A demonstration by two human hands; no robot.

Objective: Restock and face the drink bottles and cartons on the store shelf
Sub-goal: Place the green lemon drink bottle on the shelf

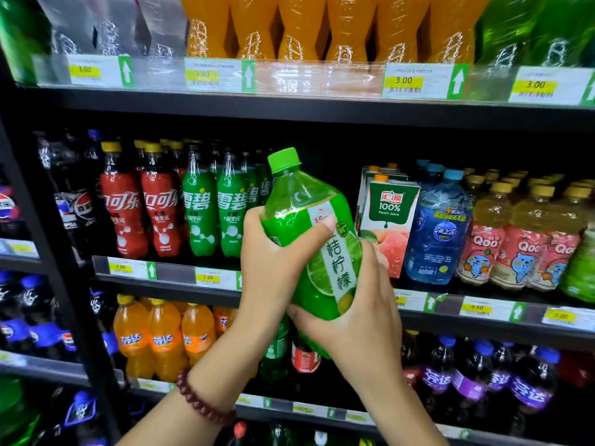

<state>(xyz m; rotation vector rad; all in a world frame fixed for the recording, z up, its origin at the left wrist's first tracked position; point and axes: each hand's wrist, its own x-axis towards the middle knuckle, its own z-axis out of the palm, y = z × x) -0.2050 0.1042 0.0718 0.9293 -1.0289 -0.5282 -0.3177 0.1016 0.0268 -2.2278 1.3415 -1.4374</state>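
I see left hand (273,252) and right hand (360,317) both wrapped round the green lime bottle (309,239), tilted before the gap beside the peach carton (388,220) (tight fit); risk: clipping it.

Green lime-drink bottle (310,239), capped, tilted before the middle shelf (167,278).

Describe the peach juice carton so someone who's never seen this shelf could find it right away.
Look at the middle shelf, just right of the lime bottle held in both hands. The peach juice carton stands at the front, left of the blue water bottle. It is the only square box there, white with a green top panel and a peach picture.
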